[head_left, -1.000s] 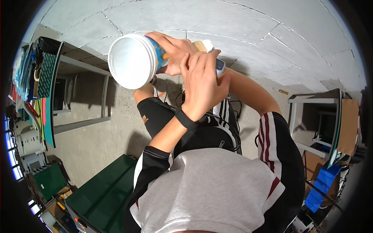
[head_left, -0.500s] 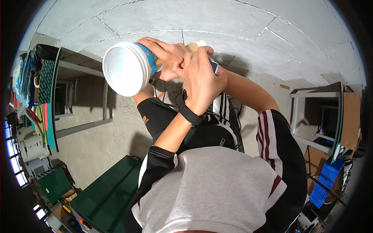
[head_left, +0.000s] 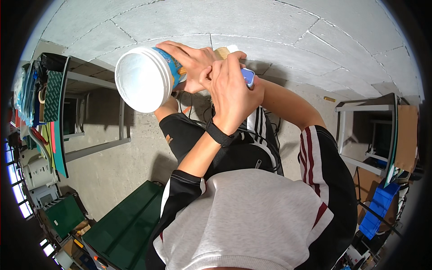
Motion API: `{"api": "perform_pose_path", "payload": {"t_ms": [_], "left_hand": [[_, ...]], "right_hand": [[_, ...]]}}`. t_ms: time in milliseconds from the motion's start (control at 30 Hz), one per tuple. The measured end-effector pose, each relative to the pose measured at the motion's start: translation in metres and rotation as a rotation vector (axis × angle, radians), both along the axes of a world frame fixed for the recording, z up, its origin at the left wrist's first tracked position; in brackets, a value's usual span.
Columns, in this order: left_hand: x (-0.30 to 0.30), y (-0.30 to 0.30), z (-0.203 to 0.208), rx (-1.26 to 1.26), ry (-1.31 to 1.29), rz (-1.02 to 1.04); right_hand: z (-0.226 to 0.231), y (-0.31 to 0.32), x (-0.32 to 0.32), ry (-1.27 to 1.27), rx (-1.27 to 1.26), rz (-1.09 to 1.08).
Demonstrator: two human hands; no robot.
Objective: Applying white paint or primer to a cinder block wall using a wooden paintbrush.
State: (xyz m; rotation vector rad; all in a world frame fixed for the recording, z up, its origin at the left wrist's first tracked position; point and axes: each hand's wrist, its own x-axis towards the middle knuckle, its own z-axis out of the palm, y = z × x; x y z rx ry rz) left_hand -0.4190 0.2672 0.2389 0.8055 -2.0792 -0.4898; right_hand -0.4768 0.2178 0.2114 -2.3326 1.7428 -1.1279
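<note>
My right hand (head_left: pixel 193 67) is closed on a white paint bucket (head_left: pixel 143 81) with a blue label, its open mouth tilted toward me. The inside looks white. An orange-tan handle shows between those fingers and the bucket, and on the hand's far side pale bristles with a white tip stick out, like a paintbrush (head_left: pixel 221 53). My left hand (head_left: pixel 231 85), with a black band on its wrist, crosses over my right wrist with curled fingers. Beside it sits a small white watch-like device (head_left: pixel 248 77) with a lit bluish screen, partly covered by that hand.
A pale block wall (head_left: pixel 252 22) rises just ahead. Metal-framed tables stand at left (head_left: pixel 96 148) and right (head_left: pixel 364 108). A dark green box-like bench (head_left: pixel 126 225) is at lower left, a blue bin (head_left: pixel 378 211) at lower right. Black cables (head_left: pixel 274 130) hang near my legs.
The device's screen has gone from dark to lit bluish. The bucket has shifted slightly left. Both hands keep nearly the same place and grip.
</note>
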Motion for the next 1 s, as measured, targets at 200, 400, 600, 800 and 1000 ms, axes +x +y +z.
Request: {"api": "perform_pose_path", "payload": {"t_ms": [200, 400, 600, 800, 1000], "left_hand": [[0.0, 0.0, 0.001, 0.027, -0.008, 0.005], [-0.002, -0.003, -0.001, 0.053, 0.004, 0.016], [0.001, -0.001, -0.001, 0.031, -0.007, -0.011], [0.005, 0.002, 0.0, 0.052, 0.017, -0.044], [0.004, 0.003, -0.003, 0.019, 0.017, -0.034]], "right_hand": [[-0.001, 0.0, -0.002, 0.031, -0.002, -0.013], [-0.004, 0.006, -0.004, 0.121, 0.036, -0.041], [-0.016, 0.019, -0.004, 0.464, 0.115, -0.155], [-0.002, -0.019, 0.018, 0.144, -0.011, -0.057], [0.003, -0.024, 0.02, -0.07, -0.074, 0.036]]}}
